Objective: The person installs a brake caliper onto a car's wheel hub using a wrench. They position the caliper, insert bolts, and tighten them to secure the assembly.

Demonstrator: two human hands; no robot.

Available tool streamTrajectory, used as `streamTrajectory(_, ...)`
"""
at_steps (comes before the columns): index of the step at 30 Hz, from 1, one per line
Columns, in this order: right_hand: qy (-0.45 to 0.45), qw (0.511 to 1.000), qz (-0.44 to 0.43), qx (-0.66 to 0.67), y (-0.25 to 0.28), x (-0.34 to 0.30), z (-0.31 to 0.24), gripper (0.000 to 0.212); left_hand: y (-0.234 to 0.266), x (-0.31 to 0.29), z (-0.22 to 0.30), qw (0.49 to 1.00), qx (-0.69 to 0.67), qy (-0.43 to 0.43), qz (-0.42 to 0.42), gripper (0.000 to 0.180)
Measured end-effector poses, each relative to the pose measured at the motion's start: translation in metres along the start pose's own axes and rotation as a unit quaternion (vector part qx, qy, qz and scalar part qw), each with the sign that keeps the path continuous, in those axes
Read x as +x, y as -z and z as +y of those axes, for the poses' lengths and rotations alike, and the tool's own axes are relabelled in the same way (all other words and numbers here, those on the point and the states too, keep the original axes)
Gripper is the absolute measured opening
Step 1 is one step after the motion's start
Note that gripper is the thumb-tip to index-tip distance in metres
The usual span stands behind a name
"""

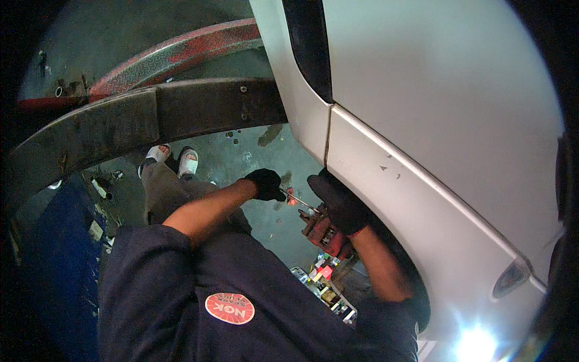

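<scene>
My left hand [265, 184], in a black glove, is closed around the end of a thin metal rod-like tool [300, 201]. The tool slants down to the right and its far end meets a worn red metal part that looks like a brake caliper [325, 234]. My right hand [341, 205], also gloved in black, is over the upper side of this caliper, inside the car's wheel arch. Its fingers point up and left, stretched out; its underside is hidden. A small orange-red thing [291, 196] shows beside the tool, too small to make out.
A silver car body [422, 151] curves along the right. Beyond my feet runs a dark lift arm [211, 107], with a red tread-plate ramp [181, 53] farther off. Below the caliper sits a tray [346, 311] of small coloured items. A blue panel [54, 259] stands left.
</scene>
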State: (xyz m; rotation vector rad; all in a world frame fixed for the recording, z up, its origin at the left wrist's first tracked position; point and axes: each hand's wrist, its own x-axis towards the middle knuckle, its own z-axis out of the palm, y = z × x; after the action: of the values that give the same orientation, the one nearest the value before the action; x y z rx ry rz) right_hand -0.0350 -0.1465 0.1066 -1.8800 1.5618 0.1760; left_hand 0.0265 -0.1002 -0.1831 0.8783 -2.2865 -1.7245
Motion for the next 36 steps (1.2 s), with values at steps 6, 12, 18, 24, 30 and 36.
streamTrajectory(6, 0.127, 0.978, -0.005, -0.164, -0.024, 0.019, 0.003, 0.015, -0.012, -0.012, 0.008, 0.997, 0.006, 0.055, 0.055, 0.050)
streamTrajectory(12, 0.201, 0.928, -0.027, -0.313, -0.047, 0.040, 0.013, 0.009, -0.018, -0.009, 0.008, 0.994, -0.023, 0.099, 0.034, 0.041)
streamTrajectory(18, 0.225, 0.917, -0.072, -0.320, -0.052, 0.050, 0.017, 0.008, -0.023, -0.008, 0.008, 0.992, -0.029, 0.102, 0.074, 0.037)
streamTrajectory(24, 0.194, 0.932, -0.074, -0.297, -0.053, 0.052, 0.013, 0.010, -0.001, -0.015, 0.018, 0.992, -0.036, 0.118, 0.038, 0.037)
streamTrajectory(30, -0.011, 0.983, -0.113, -0.143, -0.055, 0.055, 0.003, 0.011, 0.002, -0.016, 0.017, 0.988, -0.078, 0.130, 0.012, 0.036)
streamTrajectory(36, 0.132, 0.886, -0.170, -0.411, -0.086, 0.088, 0.006, 0.018, -0.025, -0.013, 0.009, 0.989, -0.022, 0.044, 0.136, 0.038)
